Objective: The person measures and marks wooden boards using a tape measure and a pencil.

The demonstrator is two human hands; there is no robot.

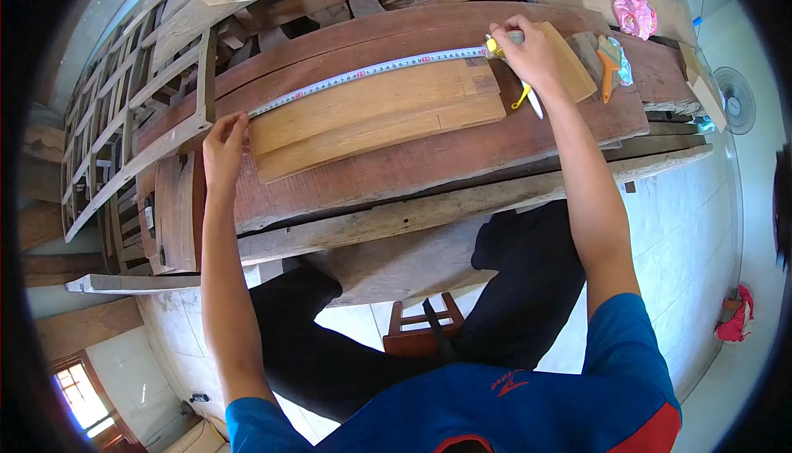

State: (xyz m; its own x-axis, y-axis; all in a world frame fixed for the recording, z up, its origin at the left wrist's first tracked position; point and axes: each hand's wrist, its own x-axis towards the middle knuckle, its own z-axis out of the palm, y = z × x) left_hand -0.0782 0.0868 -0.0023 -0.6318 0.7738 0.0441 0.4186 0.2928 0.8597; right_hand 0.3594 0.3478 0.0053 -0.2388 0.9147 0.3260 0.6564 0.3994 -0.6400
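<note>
A tape measure's pale blade [363, 73] is drawn out along the far edge of a light wooden board [346, 127]. My left hand [224, 149] pinches the blade's end at the board's left corner. My right hand [528, 55] is closed around the tape measure's yellow case [495, 45], just past the board's right end. Below that hand a yellow strap [520, 96] and a slim white pointed thing [535, 105] stick out. The board has notched cuts at its right end and lies on a reddish-brown plank top.
A smaller wood piece [571, 61] lies under my right wrist. An orange-handled brush [609, 69] rests farther right, with pink plastic [634, 9] behind it. A slatted wooden frame [136, 115] leans at the left. A small stool [425, 325] stands between my legs.
</note>
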